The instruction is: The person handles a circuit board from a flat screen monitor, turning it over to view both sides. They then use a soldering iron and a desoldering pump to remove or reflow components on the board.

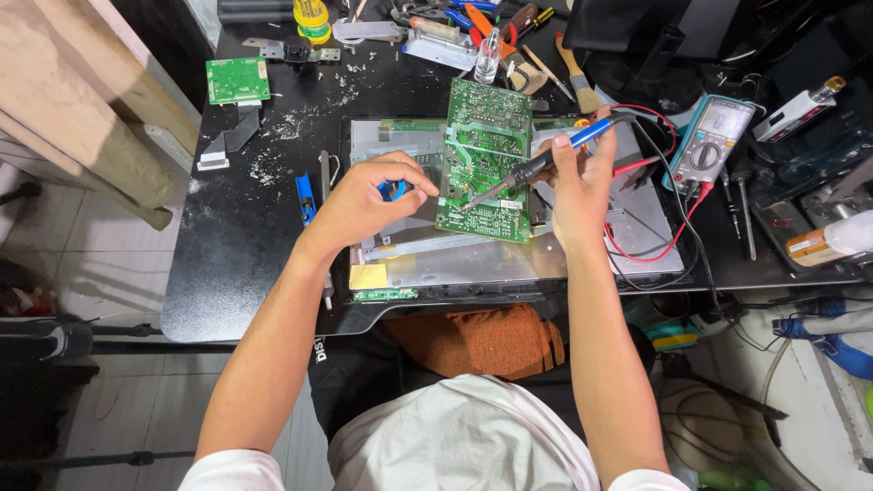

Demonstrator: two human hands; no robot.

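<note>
Two bare hands work over a green circuit board [485,164] lying on a silver metal panel [509,259] on a black table [245,227]. Right hand [580,186] has its grip closed around a blue-handled soldering iron [546,159], tip touching the board. Left hand [364,200] pinches a small blue item at the board's left edge.

Green circuit board [485,162] flat on metal panel; blue-handled soldering iron [543,162] tip touching it
</note>
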